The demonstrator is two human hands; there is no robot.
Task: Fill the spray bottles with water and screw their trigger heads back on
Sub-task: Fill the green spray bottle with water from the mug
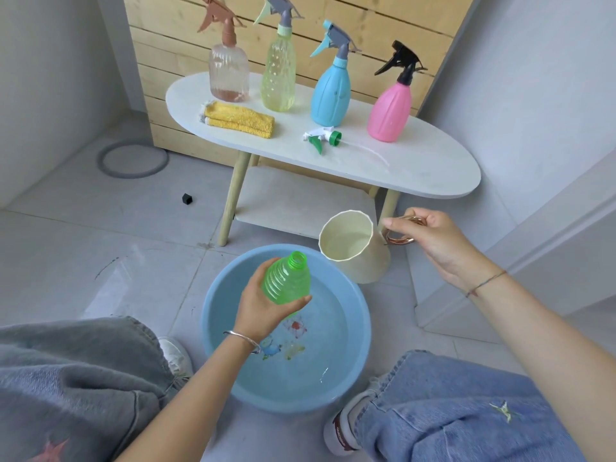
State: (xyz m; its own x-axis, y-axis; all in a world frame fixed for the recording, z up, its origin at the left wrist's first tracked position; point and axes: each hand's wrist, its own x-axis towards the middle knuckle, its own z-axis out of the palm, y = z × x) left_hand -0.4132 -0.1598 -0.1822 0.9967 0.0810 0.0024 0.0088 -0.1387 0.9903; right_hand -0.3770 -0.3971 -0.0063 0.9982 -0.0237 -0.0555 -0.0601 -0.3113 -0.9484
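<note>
My left hand point(263, 306) grips a green ribbed bottle point(287, 279) with no head on it, its open neck tilted up and to the right above a blue basin point(358, 315) of water. My right hand point(430, 240) holds the copper handle point(401, 241) of a cream pitcher point(353, 250), which has water inside and stands just beyond the basin's rim. The bottle's green-and-white trigger head point(321, 138) lies loose on the white table point(416, 171). Behind it stand a brown-pink bottle point(229, 70), a yellow bottle point(278, 73), a blue bottle point(331, 91) and a pink bottle point(390, 110), all with heads on.
A folded yellow cloth point(240, 119) lies on the table's left part. On the tiled floor are a grey ring point(133, 160) and a small black cube point(187, 199). My knees in jeans flank the basin. A lower shelf point(300, 205) sits under the table.
</note>
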